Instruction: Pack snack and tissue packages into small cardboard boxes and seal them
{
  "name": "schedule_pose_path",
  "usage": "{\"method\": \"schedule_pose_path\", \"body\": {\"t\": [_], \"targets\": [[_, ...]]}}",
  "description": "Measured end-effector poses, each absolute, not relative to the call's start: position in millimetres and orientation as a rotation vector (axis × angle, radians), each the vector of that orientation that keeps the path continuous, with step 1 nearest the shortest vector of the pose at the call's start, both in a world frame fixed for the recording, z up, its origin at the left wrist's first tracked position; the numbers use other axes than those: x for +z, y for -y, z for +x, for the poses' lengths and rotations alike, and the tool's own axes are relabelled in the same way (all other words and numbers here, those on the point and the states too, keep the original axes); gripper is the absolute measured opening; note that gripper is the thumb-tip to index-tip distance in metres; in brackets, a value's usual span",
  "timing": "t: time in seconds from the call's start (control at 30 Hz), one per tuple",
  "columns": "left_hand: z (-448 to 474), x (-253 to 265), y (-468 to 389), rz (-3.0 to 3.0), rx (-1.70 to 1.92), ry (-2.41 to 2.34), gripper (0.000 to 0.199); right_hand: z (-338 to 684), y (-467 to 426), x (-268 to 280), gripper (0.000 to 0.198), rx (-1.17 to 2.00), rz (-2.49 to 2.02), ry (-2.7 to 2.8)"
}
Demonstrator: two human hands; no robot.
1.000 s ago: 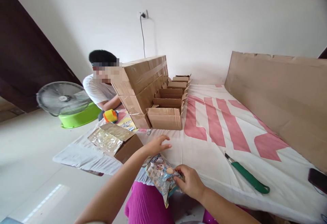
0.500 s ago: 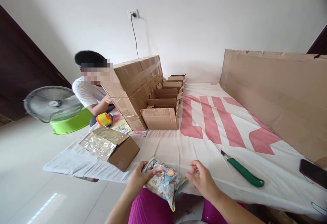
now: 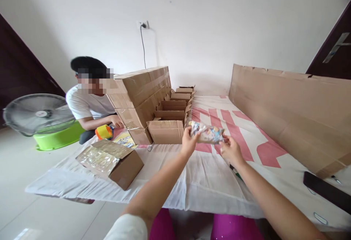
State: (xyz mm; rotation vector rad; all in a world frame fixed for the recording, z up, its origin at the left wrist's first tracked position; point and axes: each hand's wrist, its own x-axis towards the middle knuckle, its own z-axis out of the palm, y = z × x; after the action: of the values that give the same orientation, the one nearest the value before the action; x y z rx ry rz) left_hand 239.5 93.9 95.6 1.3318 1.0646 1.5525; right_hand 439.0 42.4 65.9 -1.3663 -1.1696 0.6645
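A printed plastic packet (image 3: 207, 132) with a colourful picture is held up over the cloth, stretched between both hands. My left hand (image 3: 189, 140) grips its left end, thumb on the near face. At the other end, my right hand (image 3: 230, 148) pinches the right edge. Just left of the packet stands a row of open cardboard boxes (image 3: 165, 132) with raised flaps. Below my right forearm lies a green-handled utility knife (image 3: 236, 172), mostly hidden by the arm.
Taped closed cartons (image 3: 134, 90) are stacked at centre left. A taped box (image 3: 111, 161) sits at the front left, near a tape dispenser (image 3: 104, 132). Another person (image 3: 87, 103) crouches beyond, beside a fan (image 3: 41, 114). A large cardboard sheet (image 3: 285, 112) and a phone (image 3: 326, 190) are at right.
The packet has gone from near my lap, up and forward over the cloth. My right hand, apart from it before, now holds its right end. The view has shifted slightly.
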Motion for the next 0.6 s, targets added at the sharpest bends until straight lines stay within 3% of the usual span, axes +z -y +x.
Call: {"method": "schedule_pose_path", "body": {"t": [0.2, 0.6], "targets": [[268.9, 122.9, -154.9, 1.323, 1.477, -0.915, 0.041, 474.5, -100.3, 107.4, 0.042, 0.489, -1.337, 1.185], [154.2, 17.2, -73.4, 1.098, 1.628, -1.12, 0.035, 385.5, -11.0, 9.6, 0.03, 0.674, -1.226, 1.617]]}}
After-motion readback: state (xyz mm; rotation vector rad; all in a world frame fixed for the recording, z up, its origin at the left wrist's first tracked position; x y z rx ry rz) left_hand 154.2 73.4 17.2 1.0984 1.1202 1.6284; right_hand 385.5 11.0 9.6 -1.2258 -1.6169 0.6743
